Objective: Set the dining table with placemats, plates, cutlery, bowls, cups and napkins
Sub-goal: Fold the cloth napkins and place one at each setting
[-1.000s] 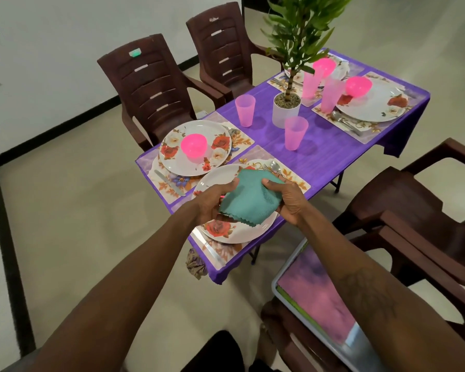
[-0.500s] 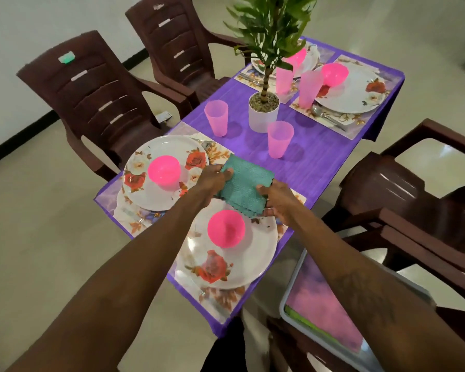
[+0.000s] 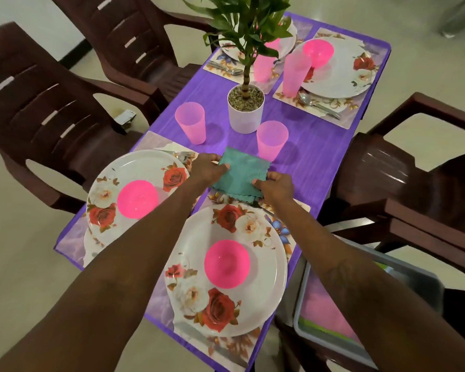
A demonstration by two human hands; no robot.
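The bench (image 3: 320,157) already carries mats (image 3: 345,118), plates (image 3: 341,79), bowls (image 3: 318,53), cups (image 3: 272,140) and cutlery (image 3: 317,104); only the napkin step seems left. At twelve o'clock from the near plate (image 3: 263,299) is the teal napkin (image 3: 242,178), left hand (image 3: 207,170) and right hand (image 3: 275,187) each grip pinching an edge.

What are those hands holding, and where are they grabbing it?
A teal napkin: the left hand pinches its left edge, the right hand its right edge.

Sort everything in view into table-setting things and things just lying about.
Job: teal napkin, pinched by left hand and right hand; floral plates; pink bowls; pink cups; cutlery; placemats.
Lying about: potted plant; brown chairs; purple tablecloth.
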